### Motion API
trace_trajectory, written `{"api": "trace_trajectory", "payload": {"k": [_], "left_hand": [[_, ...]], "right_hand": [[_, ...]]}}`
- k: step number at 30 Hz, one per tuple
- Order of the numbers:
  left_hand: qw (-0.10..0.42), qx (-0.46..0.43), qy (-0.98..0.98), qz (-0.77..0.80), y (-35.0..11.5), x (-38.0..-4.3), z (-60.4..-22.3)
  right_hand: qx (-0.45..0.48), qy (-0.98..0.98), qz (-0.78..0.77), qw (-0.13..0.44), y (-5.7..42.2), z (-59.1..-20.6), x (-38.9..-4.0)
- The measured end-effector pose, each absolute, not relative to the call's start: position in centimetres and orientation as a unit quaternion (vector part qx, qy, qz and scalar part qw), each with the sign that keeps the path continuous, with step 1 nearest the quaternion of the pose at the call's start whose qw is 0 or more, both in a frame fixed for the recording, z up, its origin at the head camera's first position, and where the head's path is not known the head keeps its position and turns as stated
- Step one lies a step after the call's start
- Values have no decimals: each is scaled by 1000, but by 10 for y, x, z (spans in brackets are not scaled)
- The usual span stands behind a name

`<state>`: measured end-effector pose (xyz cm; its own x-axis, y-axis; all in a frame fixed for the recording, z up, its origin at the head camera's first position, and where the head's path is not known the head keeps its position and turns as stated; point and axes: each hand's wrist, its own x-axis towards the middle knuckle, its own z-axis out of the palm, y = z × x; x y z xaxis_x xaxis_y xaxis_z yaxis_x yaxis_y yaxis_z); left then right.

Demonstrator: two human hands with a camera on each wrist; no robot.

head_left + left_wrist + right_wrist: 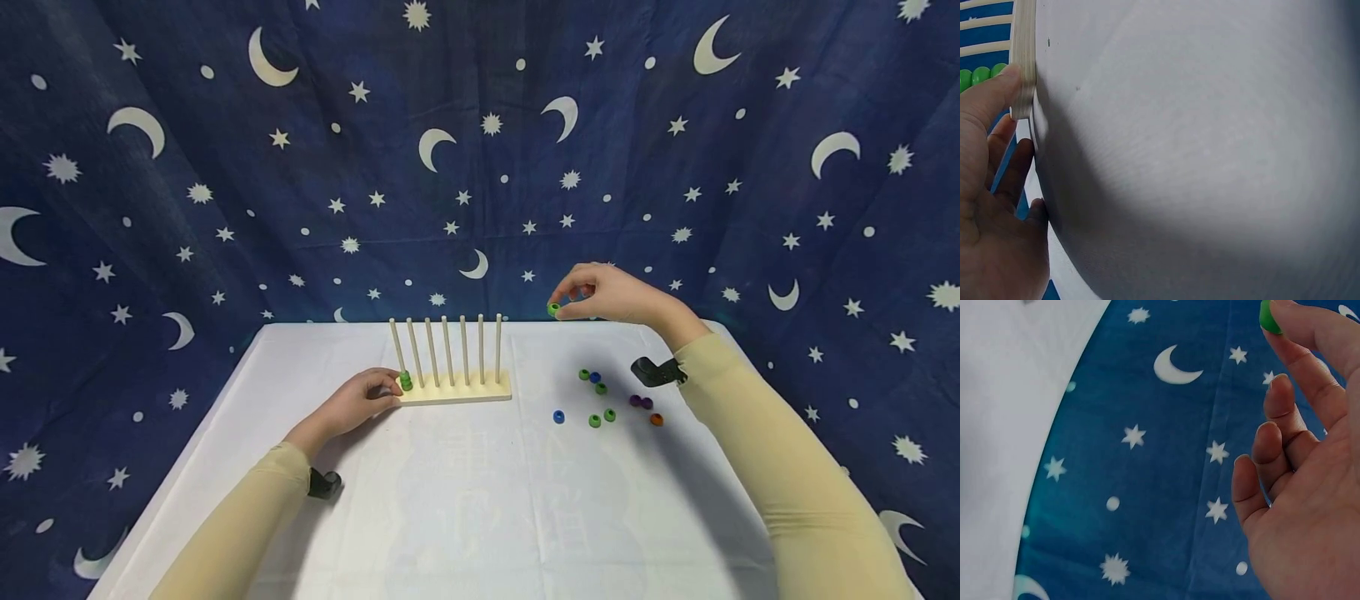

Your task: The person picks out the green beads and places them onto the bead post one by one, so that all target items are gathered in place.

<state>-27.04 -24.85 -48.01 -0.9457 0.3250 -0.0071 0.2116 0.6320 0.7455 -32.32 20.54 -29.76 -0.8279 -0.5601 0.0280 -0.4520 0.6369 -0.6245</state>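
Currently, right hand [611, 293] pinches a green bead [553, 309] between thumb and index finger, right of centre in the head view, its other fingers loosely bent. Left hand [362, 403], left of centre, grips the left end of the wooden peg rack [459, 392]; stacked green beads [406, 382] sit on its leftmost peg [397, 342]. Loose green, blue, purple and orange beads [595, 421] lie on the desk [450, 508], right of centre.

Our left hand [358, 402] grips the left end of a pale wooden seven-peg rack [465, 392]; round green beads [406, 381] sit on its leftmost peg [397, 346]. With our right hand [611, 293] we pinch a holed green bead [553, 309] in midair. Loose green, blue, purple and orange beads [595, 421] lie on the white cloth-covered table [450, 500].
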Motion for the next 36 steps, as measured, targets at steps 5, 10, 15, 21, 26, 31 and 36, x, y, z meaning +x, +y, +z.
{"api": "trace_trajectory", "payload": {"k": [5, 10, 15, 21, 26, 31, 36], "left_hand": [[74, 145, 903, 399, -248, -272, -480], [79, 144, 902, 399, -248, -271, -479], [76, 148, 903, 397, -249, -270, -480], [77, 150, 903, 395, -249, -271, -481], [79, 148, 904, 394, -249, -271, -480], [76, 153, 903, 394, -250, -271, -479], [75, 157, 902, 395, -250, -272, -480]], "right_hand": [[-290, 897, -320, 90, 186, -293, -327], [-301, 895, -316, 90, 168, -291, -331], [-313, 886, -326, 98, 150, -291, -335], [-331, 877, -331, 105, 129, -291, -338], [-355, 864, -339, 111, 111, -290, -342], [-367, 854, -349, 117, 96, -289, -345], [-372, 847, -363, 115, 85, -293, -346]]}}
